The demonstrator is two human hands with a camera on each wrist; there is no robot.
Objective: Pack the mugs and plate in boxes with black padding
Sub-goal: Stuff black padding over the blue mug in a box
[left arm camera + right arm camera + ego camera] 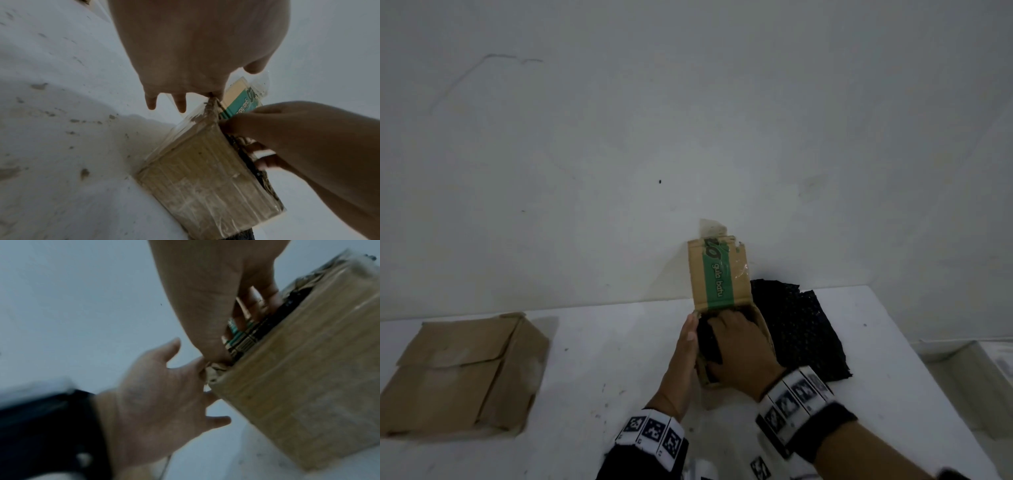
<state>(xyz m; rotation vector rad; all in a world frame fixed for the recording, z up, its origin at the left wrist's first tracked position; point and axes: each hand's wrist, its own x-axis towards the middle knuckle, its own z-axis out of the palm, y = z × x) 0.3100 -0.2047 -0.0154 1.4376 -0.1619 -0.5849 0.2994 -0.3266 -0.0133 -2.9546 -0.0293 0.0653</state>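
On the white bench [599,359] the left hand [681,363] lies flat along the left wall of a small open cardboard box [765,329], fingers straight and spread, steadying it without curling round it. The right hand [743,353] reaches down into the box's mouth from above, its fingers pushed in among the black padding [707,342] that lines the inside; the wrist views are blurred, so whether those fingers pinch the padding or only press it cannot be told. The two hands are close together, one on either side of the box's left wall.

Two boxes are in view: at far left a larger plain brown box [462,373] lies closed, well apart from the hands, and the small box stands at centre. Two hands work on the small one. One loose sheet of black padding [801,329] lies on the bench just right of the small box.

The small box is worn brown card wrapped in clear tape, its far flap [719,274] standing upright with a green band reading "gula batu". The padding is black and dotted with small bubbles.
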